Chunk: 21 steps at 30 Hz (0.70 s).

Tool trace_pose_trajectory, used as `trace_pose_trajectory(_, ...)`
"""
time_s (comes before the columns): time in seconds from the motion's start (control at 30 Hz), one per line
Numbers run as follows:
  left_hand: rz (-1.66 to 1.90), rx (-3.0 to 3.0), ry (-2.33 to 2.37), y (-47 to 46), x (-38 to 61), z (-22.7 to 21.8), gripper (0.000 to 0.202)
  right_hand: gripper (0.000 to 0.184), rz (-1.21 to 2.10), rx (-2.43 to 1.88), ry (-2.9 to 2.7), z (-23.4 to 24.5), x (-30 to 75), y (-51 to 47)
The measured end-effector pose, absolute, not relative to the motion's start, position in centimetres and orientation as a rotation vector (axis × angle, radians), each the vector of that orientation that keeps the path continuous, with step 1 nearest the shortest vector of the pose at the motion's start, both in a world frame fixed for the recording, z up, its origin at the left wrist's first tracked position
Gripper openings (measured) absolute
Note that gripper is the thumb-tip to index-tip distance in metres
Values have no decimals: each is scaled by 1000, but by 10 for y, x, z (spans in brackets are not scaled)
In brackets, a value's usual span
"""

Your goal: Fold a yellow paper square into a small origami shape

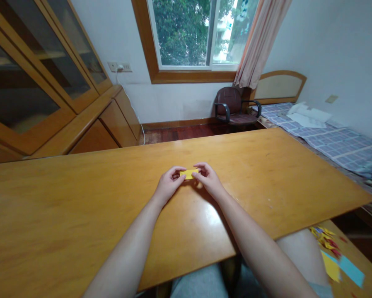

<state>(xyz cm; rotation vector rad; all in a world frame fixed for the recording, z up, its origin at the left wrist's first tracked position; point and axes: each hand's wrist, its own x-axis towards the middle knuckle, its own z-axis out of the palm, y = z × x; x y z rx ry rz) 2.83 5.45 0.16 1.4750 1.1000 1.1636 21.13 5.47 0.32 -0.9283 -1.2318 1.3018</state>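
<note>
A small piece of folded yellow paper (pixel 189 174) is stretched between my two hands, just above the wooden table (pixel 95 207). At its left end, my left hand (pixel 170 182) pinches it between thumb and fingers. The right end is pinched the same way by my right hand (pixel 208 178), whose thumb lies over the near face of the paper. Fingertips behind the paper are partly hidden. A shadow falls on the tabletop below my right hand.
At the lower right, a lower surface holds a pile of folded yellow and red papers (pixel 327 242), a yellow sheet (pixel 331 266) and a blue sheet (pixel 351 271). A chair (pixel 231 105) and a bed (pixel 338 140) stand beyond the table; a cabinet (pixel 89 136) is at left.
</note>
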Motion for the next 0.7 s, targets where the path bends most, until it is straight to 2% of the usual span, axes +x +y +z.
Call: trace_pose_trajectory(0.7,1181,1430,1109,57,30,-3,34,37,1319,-918,-1218,2,211,56)
